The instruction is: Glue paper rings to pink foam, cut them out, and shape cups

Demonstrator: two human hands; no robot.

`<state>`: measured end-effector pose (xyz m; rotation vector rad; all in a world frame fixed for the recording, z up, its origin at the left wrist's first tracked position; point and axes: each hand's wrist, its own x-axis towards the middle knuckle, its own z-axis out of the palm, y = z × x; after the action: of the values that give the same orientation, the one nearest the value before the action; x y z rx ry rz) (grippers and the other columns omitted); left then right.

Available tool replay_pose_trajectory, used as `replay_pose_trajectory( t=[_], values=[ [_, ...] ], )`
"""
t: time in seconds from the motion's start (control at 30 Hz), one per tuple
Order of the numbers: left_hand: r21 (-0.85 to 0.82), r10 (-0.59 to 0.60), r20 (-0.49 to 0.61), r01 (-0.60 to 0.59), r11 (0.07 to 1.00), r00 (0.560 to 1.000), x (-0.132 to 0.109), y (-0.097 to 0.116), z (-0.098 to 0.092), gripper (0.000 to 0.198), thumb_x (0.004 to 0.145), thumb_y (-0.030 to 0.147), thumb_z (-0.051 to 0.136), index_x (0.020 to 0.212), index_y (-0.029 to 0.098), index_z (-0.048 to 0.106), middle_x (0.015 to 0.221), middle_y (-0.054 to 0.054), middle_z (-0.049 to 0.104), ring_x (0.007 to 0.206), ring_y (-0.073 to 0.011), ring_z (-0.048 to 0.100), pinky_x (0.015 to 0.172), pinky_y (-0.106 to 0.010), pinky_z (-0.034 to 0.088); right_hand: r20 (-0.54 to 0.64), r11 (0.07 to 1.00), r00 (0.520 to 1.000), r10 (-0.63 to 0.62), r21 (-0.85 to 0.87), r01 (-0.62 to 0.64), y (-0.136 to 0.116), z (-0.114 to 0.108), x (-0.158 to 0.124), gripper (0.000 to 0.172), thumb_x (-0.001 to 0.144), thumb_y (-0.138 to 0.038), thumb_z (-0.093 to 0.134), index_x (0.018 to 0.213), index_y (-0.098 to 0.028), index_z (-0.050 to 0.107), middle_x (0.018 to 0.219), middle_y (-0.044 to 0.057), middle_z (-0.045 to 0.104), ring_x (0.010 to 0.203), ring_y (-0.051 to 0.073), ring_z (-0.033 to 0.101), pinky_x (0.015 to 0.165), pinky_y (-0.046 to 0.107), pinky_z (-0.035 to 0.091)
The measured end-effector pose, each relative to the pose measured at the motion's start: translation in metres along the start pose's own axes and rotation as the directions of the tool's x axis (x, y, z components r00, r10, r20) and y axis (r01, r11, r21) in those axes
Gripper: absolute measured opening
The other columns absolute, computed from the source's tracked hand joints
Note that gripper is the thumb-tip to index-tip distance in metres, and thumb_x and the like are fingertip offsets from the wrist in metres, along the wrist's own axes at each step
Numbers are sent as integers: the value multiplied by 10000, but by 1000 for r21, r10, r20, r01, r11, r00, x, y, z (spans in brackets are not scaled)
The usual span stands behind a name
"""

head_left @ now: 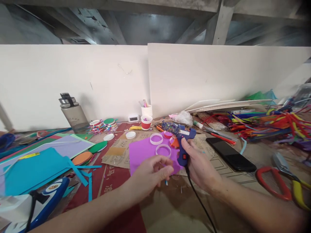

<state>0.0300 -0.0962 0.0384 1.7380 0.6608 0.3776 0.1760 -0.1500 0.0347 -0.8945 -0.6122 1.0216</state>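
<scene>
A dark blue hot glue gun (184, 142) is gripped in my right hand (200, 165), fingers wrapped round its handle, thumb on the back. Its nozzle end points left, clumped with dried glue and coloured bits, and a black cord hangs below. My left hand (155, 171) hovers over the near edge of a purple sheet (139, 149), fingers loosely curled and thumb apart; I see nothing between them. Two pale paper rings, a farther ring (156, 139) and a nearer ring (163, 150), lie on the sheet. Red and orange pieces beside them are partly hidden by the glue gun.
Blue paper (31, 171) and a blue-white device (53, 197) are at left. A bottle (74, 113), stacked discs (110, 123) and a red cup (146, 123) stand at the back. Rightward are a phone (230, 154), scissors (274, 181) and many pipe cleaners (262, 126).
</scene>
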Motion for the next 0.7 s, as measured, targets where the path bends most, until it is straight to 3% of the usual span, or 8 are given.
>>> replay_pose_trajectory(
  t=[0.07, 0.13, 0.3, 0.47, 0.6, 0.7],
  values=[
    [-16, 54, 34, -53, 998, 998, 1, -7, 7, 406, 725, 488, 649, 946, 152, 588, 753, -14, 601, 616, -112, 508, 544, -220, 382, 20, 1000, 1000, 20, -15, -20, 5, 2, -4, 268, 777, -497, 628, 816, -246, 543, 658, -51, 568, 606, 130, 513, 591, 257, 432],
    [-40, 110, 0, -110, 993, 994, 2, -15, 12, 404, 680, 460, 701, 916, 152, 586, 838, -43, 621, 735, -147, 551, 637, -242, 425, 53, 998, 998, 36, -58, -33, 11, 1, -8, 283, 778, -512, 623, 773, -247, 522, 628, -63, 510, 595, 119, 478, 586, 249, 417],
    [-180, 167, -77, -179, 967, 983, 4, -25, 22, 448, 716, 386, 679, 1080, 166, 540, 1080, -94, 608, 955, -208, 565, 840, -332, 447, 168, 995, 984, 62, -94, -47, 22, -1, -11, 323, 835, -548, 530, 969, -255, 542, 888, -12, 603, 847, 142, 563, 781, 280, 454],
    [-15, 141, -186, -147, 989, 972, -3, -17, 21, 335, 782, 412, 597, 1009, 165, 587, 1004, -87, 636, 910, -220, 578, 809, -347, 468, 336, 975, 941, 45, -218, 32, 20, 1, -18, 366, 885, -526, 460, 1113, -250, 536, 1171, 31, 584, 1113, 166, 525, 944, 318, 423],
    [163, 182, -222, -148, 976, 958, -12, -13, 14, 272, 794, 441, 570, 834, 175, 604, 875, -67, 636, 858, -211, 574, 763, -310, 470, 438, 906, 896, 79, -406, 118, 4, 1, -21, 456, 907, -520, 418, 1252, -229, 487, 1233, 54, 542, 1237, 163, 429, 1052, 336, 334],
    [174, 153, -227, -114, 978, 962, -18, -13, 9, 287, 811, 466, 547, 762, 184, 556, 758, -37, 612, 699, -165, 555, 634, -265, 464, 532, 827, 843, 81, -508, 242, -8, -3, -19, 508, 891, -505, 460, 1319, -232, 446, 1258, 70, 507, 1251, 189, 393, 1057, 376, 328]
  ],
)
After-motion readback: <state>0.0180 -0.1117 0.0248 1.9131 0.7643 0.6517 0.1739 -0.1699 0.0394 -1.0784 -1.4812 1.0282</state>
